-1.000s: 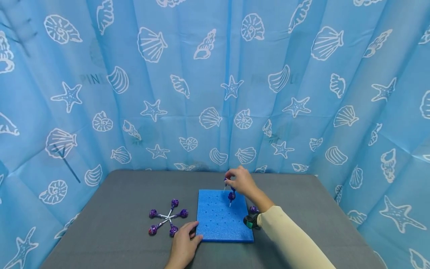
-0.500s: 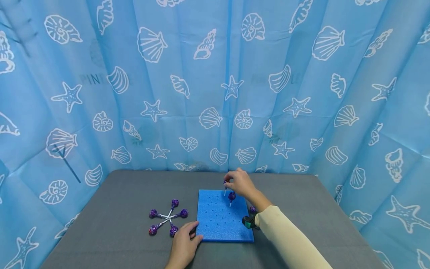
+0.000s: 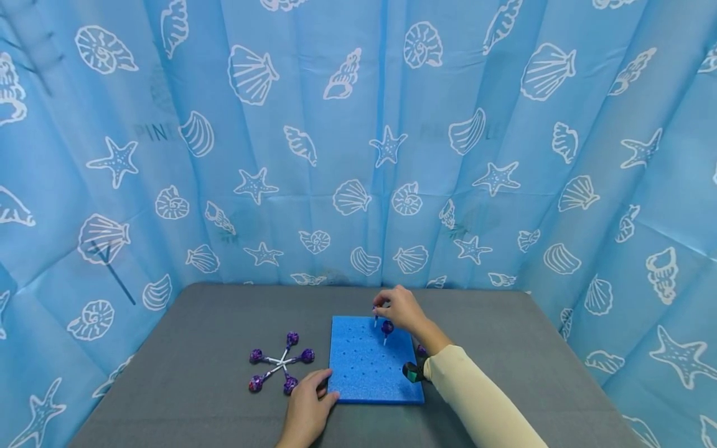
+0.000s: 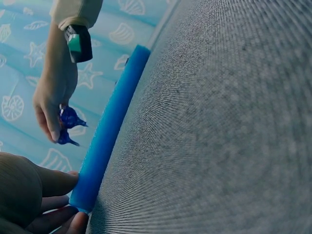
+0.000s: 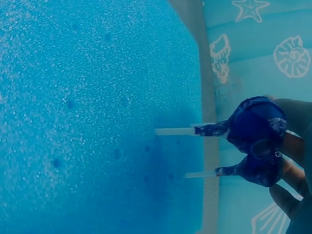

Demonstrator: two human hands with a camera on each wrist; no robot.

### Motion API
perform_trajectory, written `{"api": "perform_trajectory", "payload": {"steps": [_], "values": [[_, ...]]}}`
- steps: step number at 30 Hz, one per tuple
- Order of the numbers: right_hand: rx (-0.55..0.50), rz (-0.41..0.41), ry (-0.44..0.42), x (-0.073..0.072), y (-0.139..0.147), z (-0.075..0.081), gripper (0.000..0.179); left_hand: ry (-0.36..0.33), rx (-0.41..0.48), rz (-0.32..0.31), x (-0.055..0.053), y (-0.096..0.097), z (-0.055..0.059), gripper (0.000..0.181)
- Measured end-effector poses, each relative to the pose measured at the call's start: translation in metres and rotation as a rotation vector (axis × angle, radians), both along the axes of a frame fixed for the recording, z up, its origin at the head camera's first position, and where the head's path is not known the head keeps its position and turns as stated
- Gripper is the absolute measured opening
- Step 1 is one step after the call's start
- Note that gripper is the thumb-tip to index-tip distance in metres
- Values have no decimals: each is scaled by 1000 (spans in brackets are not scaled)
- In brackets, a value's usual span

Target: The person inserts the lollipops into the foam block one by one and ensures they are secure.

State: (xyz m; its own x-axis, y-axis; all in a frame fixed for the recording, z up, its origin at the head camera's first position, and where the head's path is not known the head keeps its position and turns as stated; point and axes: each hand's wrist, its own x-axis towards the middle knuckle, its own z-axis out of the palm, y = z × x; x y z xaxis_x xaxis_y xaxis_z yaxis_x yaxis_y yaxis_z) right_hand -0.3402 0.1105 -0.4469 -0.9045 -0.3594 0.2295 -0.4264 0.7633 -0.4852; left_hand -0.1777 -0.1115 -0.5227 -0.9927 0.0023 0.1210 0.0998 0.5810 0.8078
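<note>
My right hand pinches a purple-wrapped lollipop by its head over the back edge of the blue foam board. Its white stick points down; whether the tip has entered a hole cannot be made out. Just in front, a second lollipop stands upright on the board. Both heads overlap in the right wrist view, where the held lollipop sits against the fingertips. My left hand holds the board's near left corner, thumb and fingers on either side of the foam.
Several lollipops lie on the grey table left of the board, sticks crossed in a star. Another lollipop is partly hidden behind my right wrist. Small holes dot the board. A blue shell-patterned curtain hangs behind the table.
My right hand has come down slightly with the lollipop, bringing its stick lower at the board's back edge. The left hand has stayed in place.
</note>
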Motion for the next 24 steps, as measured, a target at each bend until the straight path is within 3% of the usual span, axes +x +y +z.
{"api": "perform_trajectory", "payload": {"steps": [6, 14, 19, 24], "values": [[-66, -2, -42, -3, 3, -6, 8, -7, -9, 1, 0, 0, 1, 43], [-124, 4, -29, -4, 5, -8, 15, 56, 21, -5, 2, 1, -1, 41], [-161, -19, -15, -4, 8, -6, 18, 85, 21, -7, 3, 1, -1, 41], [-228, -38, -6, 1, 12, 1, 21, 68, 20, -8, 2, 1, 0, 41]]}}
